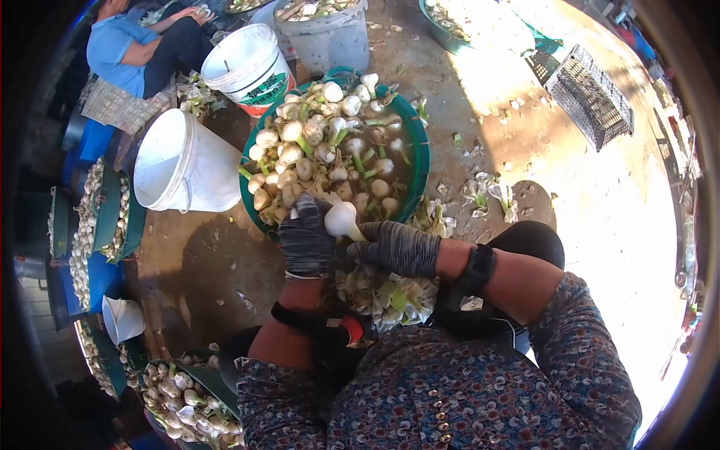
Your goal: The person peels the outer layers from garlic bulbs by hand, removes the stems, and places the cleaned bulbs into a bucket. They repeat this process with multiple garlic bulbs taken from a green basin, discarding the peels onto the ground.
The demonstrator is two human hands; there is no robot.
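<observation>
A white garlic bulb with a pale stem is held between my two gloved hands, over the near rim of a green tub. My right hand, in a grey striped glove, is closed round the stem end. Against the bulb's left side, my left hand is curled, its fingers partly hidden, with loose papery skin at their tips. Many garlic bulbs lie in the tub, those on the right in brownish water. Peeled leaves and skins are heaped below my hands.
White buckets and a grey bucket stand behind and left of the tub. A person in a blue shirt sits at upper left. Garlic-filled baskets line the left. A plastic crate lies at right.
</observation>
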